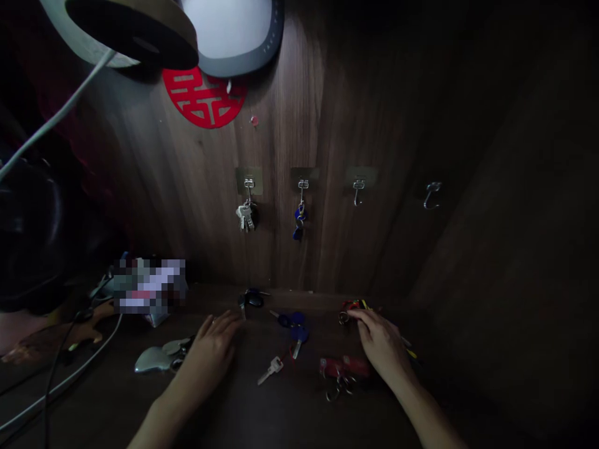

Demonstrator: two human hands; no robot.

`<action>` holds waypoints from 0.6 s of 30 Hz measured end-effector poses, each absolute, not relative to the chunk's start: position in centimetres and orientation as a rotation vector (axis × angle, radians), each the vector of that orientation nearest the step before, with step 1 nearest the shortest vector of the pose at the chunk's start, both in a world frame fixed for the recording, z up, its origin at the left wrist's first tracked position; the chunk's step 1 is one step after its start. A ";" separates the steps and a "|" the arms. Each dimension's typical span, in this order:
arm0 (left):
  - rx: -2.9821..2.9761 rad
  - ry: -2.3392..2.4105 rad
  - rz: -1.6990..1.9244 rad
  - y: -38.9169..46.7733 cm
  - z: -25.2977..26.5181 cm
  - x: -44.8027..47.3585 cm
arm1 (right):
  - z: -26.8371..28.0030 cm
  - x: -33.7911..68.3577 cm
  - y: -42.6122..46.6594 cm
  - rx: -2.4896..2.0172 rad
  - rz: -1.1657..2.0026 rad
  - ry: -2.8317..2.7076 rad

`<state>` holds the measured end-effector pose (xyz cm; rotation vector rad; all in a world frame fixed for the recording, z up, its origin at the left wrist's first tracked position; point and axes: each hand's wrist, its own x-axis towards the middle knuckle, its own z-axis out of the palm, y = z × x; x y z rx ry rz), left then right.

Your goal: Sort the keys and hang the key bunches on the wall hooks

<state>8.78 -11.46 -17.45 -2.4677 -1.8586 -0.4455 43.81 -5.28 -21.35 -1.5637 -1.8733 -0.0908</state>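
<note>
My left hand rests low over the shelf, fingers stretched out and holding nothing. Its fingertips are beside a dark bunch of keys. A silvery pouch-shaped key holder lies left of that wrist. My right hand has its fingers together on a key bunch with a colourful strap and a metal ring. The hand hides much of this bunch. Between the hands are blue-headed keys and a silver key by a red cord. Near my right wrist lies a red key case with several metal clips.
Hooks line the wooden panel. Silver keys hang on the leftmost, blue key tags on the second; the third hook and fourth hook are bare. A lamp overhangs the upper left. White cable and clutter fill the left side.
</note>
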 end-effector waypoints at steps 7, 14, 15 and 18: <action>-2.889 -1.437 -0.540 -8.2 -18.2 17.2 | -21.6 46.9 -4.6 -1.693 0.044 -1.694; -2.949 -1.460 -0.757 -7.3 -18.9 14.8 | -22.8 48.7 -4.0 -1.733 0.107 -1.572; -2.917 -1.478 -0.785 -7.0 -18.9 14.4 | -22.8 48.8 -4.0 -1.734 0.085 -1.560; -2.756 -1.534 -0.818 -5.9 -19.2 13.3 | -22.6 49.1 -3.9 -1.741 0.031 -1.527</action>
